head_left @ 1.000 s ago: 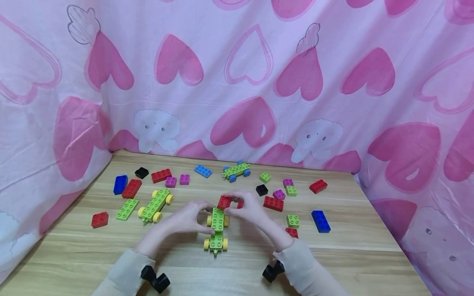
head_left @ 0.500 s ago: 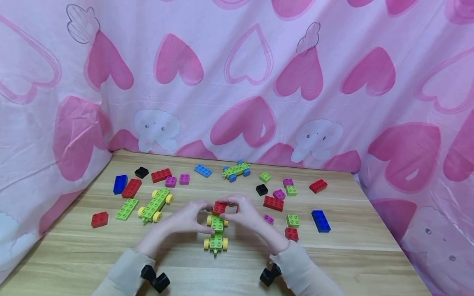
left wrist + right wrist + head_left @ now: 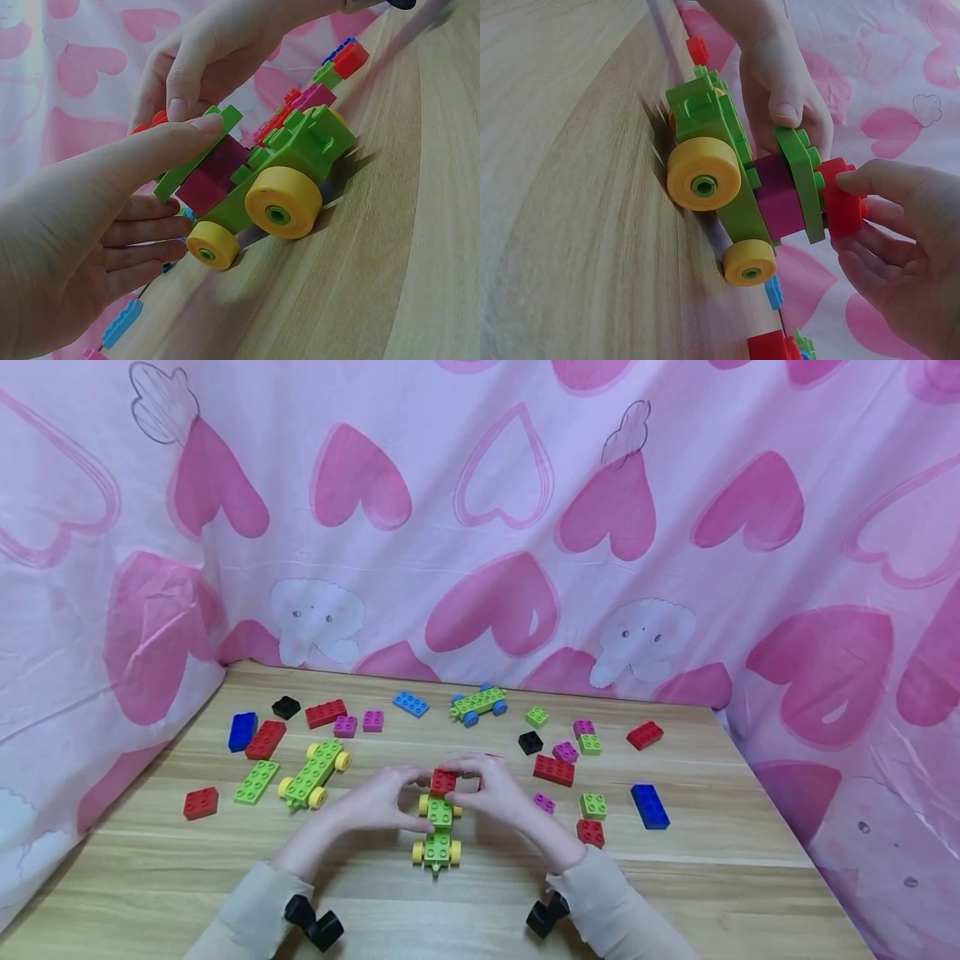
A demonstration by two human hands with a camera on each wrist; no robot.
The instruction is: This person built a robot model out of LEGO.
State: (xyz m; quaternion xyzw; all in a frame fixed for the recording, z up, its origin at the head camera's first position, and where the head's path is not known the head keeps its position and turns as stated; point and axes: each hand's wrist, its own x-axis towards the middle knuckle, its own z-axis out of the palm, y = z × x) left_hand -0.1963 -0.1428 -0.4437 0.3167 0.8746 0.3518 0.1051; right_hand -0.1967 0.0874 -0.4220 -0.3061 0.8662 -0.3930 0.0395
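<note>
My right hand [image 3: 491, 787] pinches a red brick [image 3: 841, 199] between thumb and fingers, right at the studs of the far end of a long green plate [image 3: 804, 187]. That plate sits raised on a magenta brick [image 3: 780, 196], which stands on a green car base [image 3: 304, 142] with yellow wheels [image 3: 283, 202]. My left hand [image 3: 381, 802] holds the green plate from the left, thumb at its near end and fingers reaching along the far side. Part of the red brick is hidden behind my left thumb in the left wrist view.
Another green car base with yellow wheels [image 3: 315, 775] stands to the left. Farther back is one with blue wheels [image 3: 478, 704]. Loose bricks lie on both sides, among them a blue brick [image 3: 649, 807], a red brick [image 3: 202, 803] and a green plate [image 3: 257, 782]. A pink curtain [image 3: 480, 527] hangs behind.
My right hand has moved slightly left and nearer, bringing the red brick over the far end of the raised green plate. My left hand has stayed in place.
</note>
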